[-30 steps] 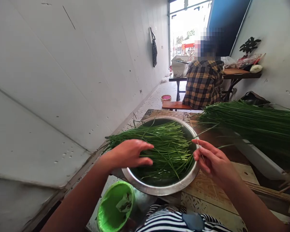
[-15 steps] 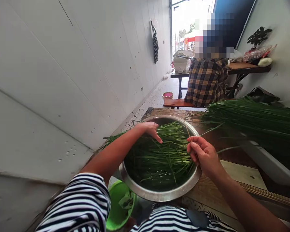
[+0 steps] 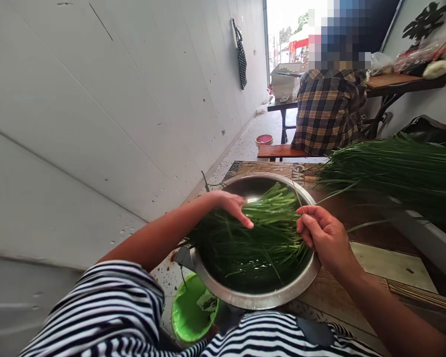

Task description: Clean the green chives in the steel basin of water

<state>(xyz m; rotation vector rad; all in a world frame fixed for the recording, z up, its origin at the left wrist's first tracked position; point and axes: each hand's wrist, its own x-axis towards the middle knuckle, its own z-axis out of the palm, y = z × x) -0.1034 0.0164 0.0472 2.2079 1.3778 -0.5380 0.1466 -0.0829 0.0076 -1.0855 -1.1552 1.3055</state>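
A wide steel basin (image 3: 245, 299) in front of me holds water and long green chive-like stalks (image 3: 267, 238). My left hand (image 3: 235, 207) reaches across its far left side, curled over a bunch of them, thumb toward me and other fingers partly hidden. The bunch's pale cut ends point right. At the right rim my right hand (image 3: 321, 232) is closed, pinching a thin tan strand (image 3: 296, 191) between thumb and forefinger. The strand slants up and left from the fingertips.
A large heap of green stalks (image 3: 397, 163) lies at the right. Below the basin stands a green bucket (image 3: 182, 317). A person in a plaid shirt (image 3: 323, 116) sits ahead on a bench (image 3: 277, 151). A white wall (image 3: 134, 99) runs along the left.
The leafy ends that stuck out left past my forearm no longer show there. More of the basin's far inner wall is visible. My right hand keeps its pinch; the whole view has shifted slightly.
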